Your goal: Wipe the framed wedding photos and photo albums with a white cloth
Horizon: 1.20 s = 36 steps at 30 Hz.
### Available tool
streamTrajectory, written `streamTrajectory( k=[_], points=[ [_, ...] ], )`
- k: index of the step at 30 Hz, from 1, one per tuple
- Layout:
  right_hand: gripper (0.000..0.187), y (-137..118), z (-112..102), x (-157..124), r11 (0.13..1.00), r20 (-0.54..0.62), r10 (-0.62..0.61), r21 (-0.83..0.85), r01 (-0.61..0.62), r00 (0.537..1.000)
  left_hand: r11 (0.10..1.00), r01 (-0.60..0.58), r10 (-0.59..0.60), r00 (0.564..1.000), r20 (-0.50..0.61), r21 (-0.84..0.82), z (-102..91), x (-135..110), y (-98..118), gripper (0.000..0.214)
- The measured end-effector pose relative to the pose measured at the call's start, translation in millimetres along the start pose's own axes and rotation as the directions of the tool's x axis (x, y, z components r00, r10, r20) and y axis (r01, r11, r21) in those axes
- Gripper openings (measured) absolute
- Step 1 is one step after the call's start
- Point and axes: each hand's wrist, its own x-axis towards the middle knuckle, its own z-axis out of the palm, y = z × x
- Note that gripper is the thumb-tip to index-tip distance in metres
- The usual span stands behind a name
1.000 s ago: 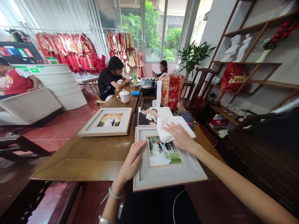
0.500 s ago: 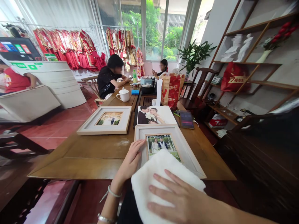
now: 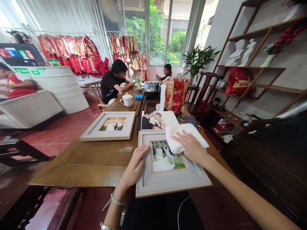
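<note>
A white-framed wedding photo (image 3: 168,179) lies at the near edge of the wooden table (image 3: 96,163). My left hand (image 3: 134,167) rests flat on the frame's left side, fingers stretched out. My right hand (image 3: 192,147) presses a folded white cloth (image 3: 182,135) onto the frame's far right corner, fingers spread on top of the cloth.
A second framed photo (image 3: 109,125) and an unframed wedding print (image 3: 155,119) lie farther up the table, with a phone (image 3: 190,119), a white teapot (image 3: 127,99) and a red paper bag (image 3: 176,94). Two people sit at the far end. Wooden shelves (image 3: 251,70) stand at right.
My right hand with the cloth swept from the frame's far right corner down to its near edge, then back up to the far right corner. My left hand stayed put.
</note>
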Motion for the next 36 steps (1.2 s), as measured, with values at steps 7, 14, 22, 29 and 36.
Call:
streamTrajectory(
  k=[7, 14, 22, 29, 36],
  points=[
    [0.084, -68.2, -0.3, 1.0, 0.984, 0.103, 0.008, 0.174, -0.025, 0.995, 1.0, 0.001, -0.002, 0.999, -0.033, -0.013, 1.1, 0.1, 2.7, 0.043],
    [0.087, -98.5, -22.9, -58.4, 0.896, 0.199, -0.31, 0.387, 0.216, 0.93, 0.999, -0.016, 0.014, 0.998, -0.053, -0.034, 3.7, -1.1, 3.2, 0.04],
    [0.042, -114.1, -33.0, -59.9, 0.483, -0.003, -0.846, 0.421, 0.768, 0.534, 0.991, -0.112, 0.114, 0.993, -0.015, 0.075, -0.7, 8.7, -25.4, 0.039],
    [0.047, -108.4, -33.4, -61.4, 0.639, 0.112, -0.75, 0.374, 0.672, 0.651, 0.992, -0.12, 0.121, 0.992, -0.017, 0.047, -1.2, 7.5, -30.8, 0.042],
    [0.072, -77.0, -34.4, -44.4, 0.808, 0.241, -0.561, 0.37, 0.46, 0.792, 0.999, -0.048, 0.047, 0.998, -0.029, -0.023, -0.3, -0.6, -7.5, 0.04]
  ],
)
